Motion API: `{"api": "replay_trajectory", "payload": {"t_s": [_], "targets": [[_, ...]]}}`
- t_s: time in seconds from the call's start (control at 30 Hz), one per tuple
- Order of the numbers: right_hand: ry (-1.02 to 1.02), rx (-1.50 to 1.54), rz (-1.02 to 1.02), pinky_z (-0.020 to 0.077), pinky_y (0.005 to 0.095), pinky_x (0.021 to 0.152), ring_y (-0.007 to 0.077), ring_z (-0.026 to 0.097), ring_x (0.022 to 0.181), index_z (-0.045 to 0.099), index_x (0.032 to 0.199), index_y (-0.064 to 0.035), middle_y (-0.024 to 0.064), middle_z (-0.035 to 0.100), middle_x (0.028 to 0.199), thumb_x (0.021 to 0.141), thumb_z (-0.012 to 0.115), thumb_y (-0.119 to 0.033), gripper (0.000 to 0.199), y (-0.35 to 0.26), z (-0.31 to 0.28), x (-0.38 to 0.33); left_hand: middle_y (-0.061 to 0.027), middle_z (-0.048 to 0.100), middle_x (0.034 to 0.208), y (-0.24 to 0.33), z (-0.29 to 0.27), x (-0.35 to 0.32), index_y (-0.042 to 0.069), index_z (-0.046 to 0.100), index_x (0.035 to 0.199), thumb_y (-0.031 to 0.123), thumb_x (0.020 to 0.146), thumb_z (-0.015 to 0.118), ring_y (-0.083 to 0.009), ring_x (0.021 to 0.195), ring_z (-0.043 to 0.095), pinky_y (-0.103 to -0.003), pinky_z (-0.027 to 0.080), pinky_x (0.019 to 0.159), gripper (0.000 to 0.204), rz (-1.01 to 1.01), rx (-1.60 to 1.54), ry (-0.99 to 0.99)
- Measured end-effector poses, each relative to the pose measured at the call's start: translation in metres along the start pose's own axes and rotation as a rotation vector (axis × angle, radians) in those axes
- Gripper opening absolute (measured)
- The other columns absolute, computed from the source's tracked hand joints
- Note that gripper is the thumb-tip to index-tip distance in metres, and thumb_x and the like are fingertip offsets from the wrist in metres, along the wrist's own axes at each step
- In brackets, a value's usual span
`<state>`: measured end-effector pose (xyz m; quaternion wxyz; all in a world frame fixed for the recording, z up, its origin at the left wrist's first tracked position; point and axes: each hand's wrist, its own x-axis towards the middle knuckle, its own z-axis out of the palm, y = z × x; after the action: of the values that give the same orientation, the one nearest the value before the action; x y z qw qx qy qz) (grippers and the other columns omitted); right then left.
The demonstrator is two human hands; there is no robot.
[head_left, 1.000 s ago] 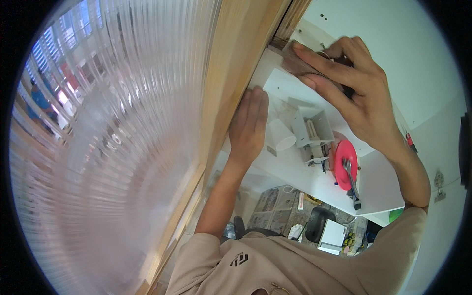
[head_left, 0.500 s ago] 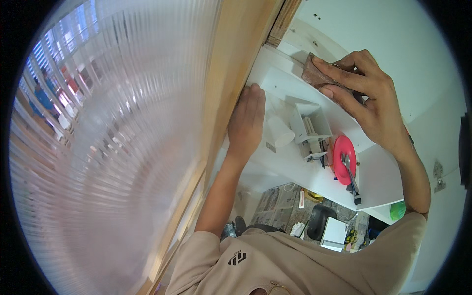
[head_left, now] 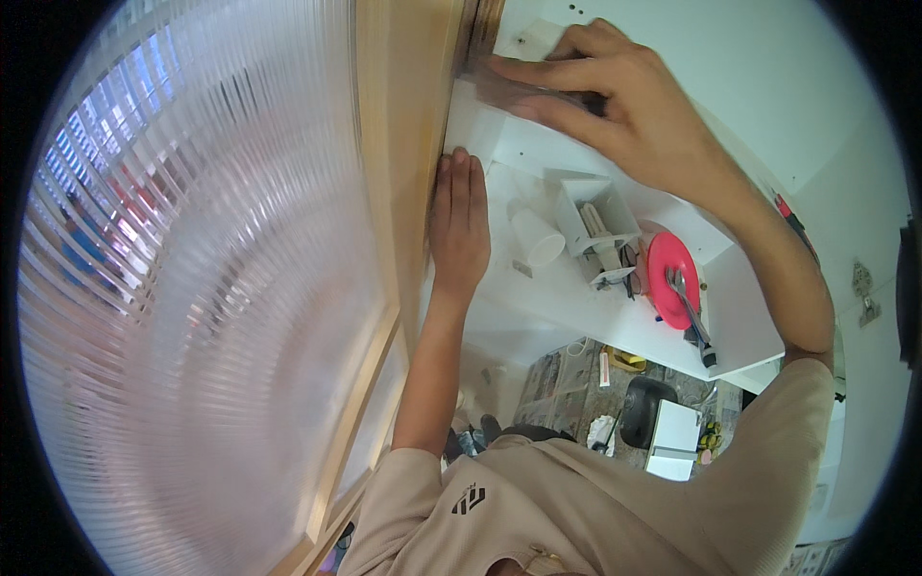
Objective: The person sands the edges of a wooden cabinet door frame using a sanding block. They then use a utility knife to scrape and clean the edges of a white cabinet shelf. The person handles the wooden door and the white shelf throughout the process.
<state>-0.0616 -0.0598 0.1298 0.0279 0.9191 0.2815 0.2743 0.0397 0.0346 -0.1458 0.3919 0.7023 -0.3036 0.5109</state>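
My right hand point(head_left: 619, 106) pinches a folded brown piece of sandpaper point(head_left: 506, 90) between thumb and fingers. It is smeared by motion at the top edge of the white shelf unit point(head_left: 523, 158), close to the wooden frame point(head_left: 399, 144). My left hand point(head_left: 463, 226) lies flat with fingers stretched out together, touching the side of that frame, and holds nothing. To the right of the left hand, inside the shelf unit, a white cup point(head_left: 538, 240) lies on its side.
A white open box point(head_left: 615, 206) with small items stands beside the cup. Further right is a pink-red plate point(head_left: 663, 254) with a fork point(head_left: 690, 312) on it. A ribbed translucent panel point(head_left: 240, 288) fills the left side. Below lie a black tray point(head_left: 642, 413) and a white box point(head_left: 672, 442).
My right hand has slid the sandpaper left along the shelf unit's edge, up to the wooden frame. My left hand stays flat against the frame. The view has shifted slightly.
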Motion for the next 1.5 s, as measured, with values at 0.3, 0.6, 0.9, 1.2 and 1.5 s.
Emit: {"api": "replay_trajectory", "payload": {"t_s": [0.3,0.6,0.9,1.2,1.5], "targets": [[-0.038,0.006,0.09,0.0471,0.0335,0.076,0.0188,0.059,0.082,0.076,0.127,-0.0092,0.0099,0.066,0.087,0.094,0.075,-0.024,0.036,-0.003,-0.002,-0.01,-0.0255,0.042,0.159,0.004,0.007,-0.006,-0.006,0.043,0.152,-0.02,0.086,0.045,-0.0462,0.147,0.04,-0.053,0.034,0.122,0.068,0.0,-0.088,0.0],[0.041,0.253,0.144,0.0453,0.0345,0.078,0.0215,0.057,0.077,0.076,0.126,-0.0083,0.0124,0.07,0.083,0.096,0.073,-0.025,0.035,0.009,0.0,-0.011,-0.0231,0.041,0.16,-0.002,0.001,-0.001,-0.009,0.046,0.15,-0.021,0.085,0.046,-0.0447,0.147,0.039,-0.052,0.036,0.122,0.066,0.01,0.054,-0.002],[-0.125,-0.059,0.122,0.0497,0.0317,0.087,0.0198,0.062,0.099,0.073,0.132,-0.0056,0.0113,0.068,0.105,0.096,0.074,-0.027,0.042,0.001,-0.016,-0.026,-0.0246,0.041,0.16,0.006,0.007,0.0,-0.01,0.046,0.148,-0.023,0.083,0.042,-0.0459,0.146,0.04,-0.053,0.036,0.122,0.066,0.006,0.011,0.04],[0.033,0.245,0.048,0.0493,0.0359,0.073,0.0203,0.059,0.075,0.074,0.129,-0.0077,0.0121,0.075,0.089,0.099,0.07,-0.024,0.035,0.003,0.009,0.007,-0.0241,0.038,0.162,0.006,0.01,-0.006,-0.01,0.045,0.15,-0.021,0.084,0.043,-0.0456,0.148,0.037,-0.054,0.033,0.123,0.067,0.006,0.082,0.002],[0.467,0.615,0.536,0.0521,0.0309,0.092,0.0205,0.066,0.106,0.067,0.137,-0.0026,0.0112,0.071,0.115,0.096,0.074,-0.032,0.051,-0.01,-0.106,-0.131,-0.0226,0.035,0.165,0.0,0.005,-0.005,-0.002,0.044,0.155,-0.01,0.088,0.041,-0.0398,0.155,0.028,-0.051,0.022,0.128,0.067,-0.054,0.269,-0.093]]}}
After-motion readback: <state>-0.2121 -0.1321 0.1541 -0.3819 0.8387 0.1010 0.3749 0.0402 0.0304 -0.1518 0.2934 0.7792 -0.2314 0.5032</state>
